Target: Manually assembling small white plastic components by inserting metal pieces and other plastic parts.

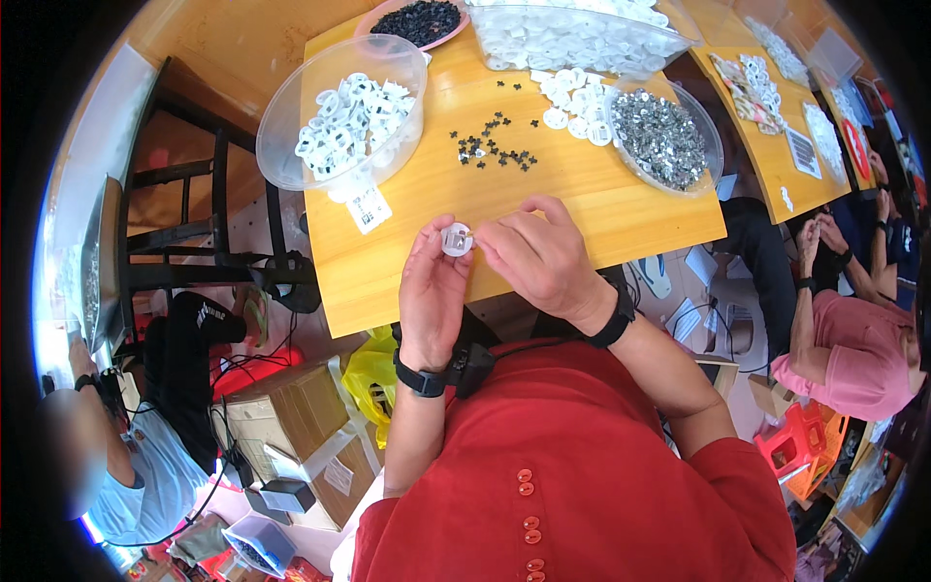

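Over the near edge of the wooden table, my left hand (pixel 433 286) grips a small round white plastic disc (pixel 454 246) between thumb and fingers. The disc has a raised rim and a little metallic-looking part in its middle. My right hand (pixel 543 257) is closed in a pinch at the disc's right side, its fingertips touching or nearly touching it. Whatever it pinches is too small and hidden to name. Beyond my hands, several small black cross-shaped pieces (pixel 500 153) lie scattered on the table (pixel 388 267).
A clear tub of white plastic parts (pixel 274 145) stands left, a clear bowl of shiny metal pieces (pixel 715 145) right. At the back are a pink dish of black pieces (pixel 366 43), a large bin of white parts (pixel 582 60) and loose white discs (pixel 579 102). Other people sit either side.
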Tool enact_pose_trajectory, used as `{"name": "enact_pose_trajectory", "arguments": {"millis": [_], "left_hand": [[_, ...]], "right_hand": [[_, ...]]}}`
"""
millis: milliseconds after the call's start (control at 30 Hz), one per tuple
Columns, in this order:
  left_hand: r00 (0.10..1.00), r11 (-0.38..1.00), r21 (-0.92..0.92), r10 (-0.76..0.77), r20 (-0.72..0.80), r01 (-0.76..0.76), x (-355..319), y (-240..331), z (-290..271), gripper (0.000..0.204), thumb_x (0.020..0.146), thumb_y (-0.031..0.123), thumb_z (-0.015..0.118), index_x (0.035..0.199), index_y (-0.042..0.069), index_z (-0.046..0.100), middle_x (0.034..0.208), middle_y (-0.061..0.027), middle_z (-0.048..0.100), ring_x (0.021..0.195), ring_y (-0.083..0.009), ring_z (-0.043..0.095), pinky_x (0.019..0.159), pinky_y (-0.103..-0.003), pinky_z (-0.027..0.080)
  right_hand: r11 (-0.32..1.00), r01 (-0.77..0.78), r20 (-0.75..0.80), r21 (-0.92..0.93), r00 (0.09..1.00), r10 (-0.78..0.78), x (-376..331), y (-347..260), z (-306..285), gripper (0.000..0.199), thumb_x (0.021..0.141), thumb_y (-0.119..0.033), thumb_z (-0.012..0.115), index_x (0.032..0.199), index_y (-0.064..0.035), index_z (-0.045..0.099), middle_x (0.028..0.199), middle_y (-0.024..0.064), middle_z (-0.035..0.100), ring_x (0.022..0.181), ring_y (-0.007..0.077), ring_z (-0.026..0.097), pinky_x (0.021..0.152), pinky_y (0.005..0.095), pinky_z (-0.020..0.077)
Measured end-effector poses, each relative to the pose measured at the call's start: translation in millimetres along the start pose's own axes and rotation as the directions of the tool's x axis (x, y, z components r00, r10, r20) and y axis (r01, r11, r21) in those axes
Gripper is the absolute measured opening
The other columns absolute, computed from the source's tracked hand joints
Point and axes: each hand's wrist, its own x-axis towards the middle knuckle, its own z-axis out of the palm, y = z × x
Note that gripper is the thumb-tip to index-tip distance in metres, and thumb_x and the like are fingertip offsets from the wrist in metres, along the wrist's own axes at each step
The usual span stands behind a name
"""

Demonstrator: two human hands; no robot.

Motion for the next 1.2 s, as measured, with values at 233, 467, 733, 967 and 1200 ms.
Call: {"name": "enact_pose_trajectory", "arguments": {"millis": [233,467,733,967,1200], "left_hand": [[0.997,0.994,0.109,0.005,0.076,-0.013,-2.0,-0.8,3.7,0.016,0.096,0.016,0.048,0.105,0.004,0.055,0.097,-0.0034,0.058,0.086,-0.0110,0.054,0.079,-0.025,0.044],[0.999,0.957,0.289,-0.030,0.022,0.022,-11.1,-2.4,14.3,0.016,0.096,0.021,0.052,0.097,0.007,0.059,0.088,0.0015,0.059,0.079,-0.0063,0.050,0.071,-0.022,0.039],[0.997,0.934,0.355,-0.060,0.054,0.037,-9.8,-3.4,20.0,0.012,0.093,0.020,0.057,0.096,0.009,0.059,0.085,0.0035,0.058,0.075,-0.0044,0.048,0.068,-0.020,0.036],[0.999,0.920,0.392,-0.032,0.020,0.022,-7.3,-5.2,17.7,0.009,0.092,0.016,0.058,0.094,0.007,0.059,0.081,0.0041,0.057,0.072,-0.0041,0.047,0.066,-0.020,0.036],[0.998,0.853,0.520,0.019,0.067,-0.051,-9.1,-6.0,19.0,0.011,0.093,0.017,0.056,0.093,0.007,0.058,0.082,0.0024,0.056,0.073,-0.0052,0.045,0.067,-0.020,0.034]], "right_hand": [[0.997,0.056,-0.051,-0.056,0.997,-0.059,-7.7,5.9,-5.6,0.018,0.078,-0.013,0.059,0.095,-0.0064,0.064,0.077,0.0011,0.054,0.063,0.0145,0.054,0.082,0.0381,0.0430],[0.987,0.133,-0.016,-0.087,0.991,-0.135,-4.8,12.7,-17.3,0.020,0.073,-0.008,0.067,0.093,-0.0067,0.065,0.073,-0.0010,0.056,0.059,0.0117,0.052,0.086,0.0385,0.0425],[0.986,0.143,0.053,-0.090,0.989,-0.139,-9.0,17.6,-24.4,0.017,0.078,-0.010,0.061,0.095,-0.0075,0.064,0.078,-0.0014,0.056,0.065,0.0117,0.054,0.088,0.0400,0.0410],[0.656,-0.583,0.187,0.479,0.798,0.573,-8.2,13.3,-14.5,0.014,0.087,-0.013,0.060,0.093,-0.0015,0.064,0.076,0.0030,0.062,0.063,0.0120,0.057,0.063,0.0262,0.0463],[0.025,-0.820,0.699,0.572,0.503,0.509,-10.9,20.9,-16.1,0.023,0.091,-0.022,0.059,0.093,0.0003,0.064,0.078,0.0007,0.062,0.064,0.0056,0.051,0.059,0.0200,0.0418]]}}
